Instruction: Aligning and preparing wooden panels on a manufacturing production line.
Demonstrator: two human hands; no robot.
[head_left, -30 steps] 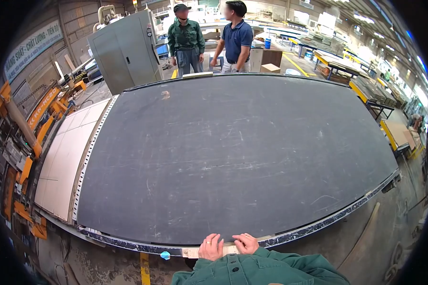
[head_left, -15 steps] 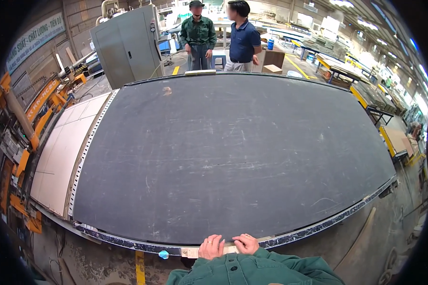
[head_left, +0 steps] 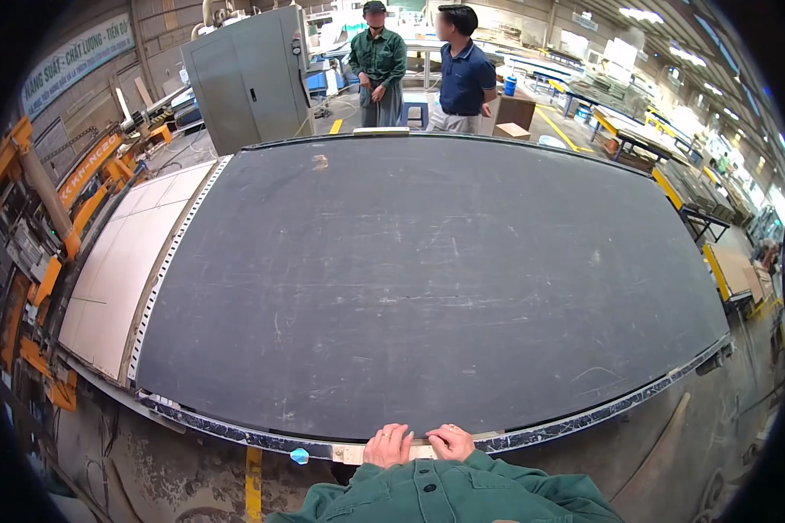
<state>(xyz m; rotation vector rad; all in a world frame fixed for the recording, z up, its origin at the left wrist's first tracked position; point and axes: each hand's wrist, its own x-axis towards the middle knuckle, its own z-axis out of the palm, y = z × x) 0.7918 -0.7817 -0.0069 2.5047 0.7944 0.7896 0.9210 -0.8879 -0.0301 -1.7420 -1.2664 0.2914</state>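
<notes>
A broad dark grey tabletop (head_left: 427,261), scuffed with pale scratches, spreads out in front of me. Both hands rest side by side on its near edge, on a pale strip (head_left: 423,451) set into the dark rim (head_left: 270,442). My left hand (head_left: 388,445) lies with its fingers loosely bent over the edge, holding nothing. Close to it on the right, my right hand (head_left: 451,443) rests the same way, a ring on one finger. A small gap separates the two hands. Left of them, a light blue piece (head_left: 299,456) sticks out from the rim.
A cream panel (head_left: 131,253) with a slotted strip (head_left: 179,235) borders the tabletop's left side, near orange machinery (head_left: 87,183). Across the table stand a person in green (head_left: 378,61) and a person in navy (head_left: 467,74), beside a grey cabinet (head_left: 244,78). Stacked boards (head_left: 693,187) lie at right.
The view has shifted slightly, so the scene sits a little to the right. The person in green has brought their hands together. My hands stay on the edge.
</notes>
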